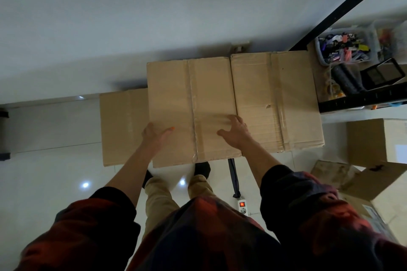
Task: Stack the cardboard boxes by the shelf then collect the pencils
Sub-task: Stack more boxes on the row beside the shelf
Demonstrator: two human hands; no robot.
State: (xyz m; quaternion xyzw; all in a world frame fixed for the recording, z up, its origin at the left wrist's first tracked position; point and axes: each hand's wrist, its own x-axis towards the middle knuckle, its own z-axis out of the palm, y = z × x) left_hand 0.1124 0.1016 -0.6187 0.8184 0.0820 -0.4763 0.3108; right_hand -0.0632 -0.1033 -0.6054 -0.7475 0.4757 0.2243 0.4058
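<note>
A taped brown cardboard box (191, 108) is seen stacked on a lower brown cardboard box (122, 127), against the grey wall (110, 17). A second taped brown cardboard box (277, 101) is set touching its right side, beside the black metal shelf (361, 99). The left hand (154, 133) is laid at the top box's left edge, thumb on the lid, fingers hidden over the side. The right hand (234, 131) is pressed flat on the lid, fingers spread. A clear plastic bin of mixed small items (343, 47) is kept on the shelf; pencils cannot be made out. A white power strip (242, 204) is lying on the glossy white tiled floor (55, 171).
</note>
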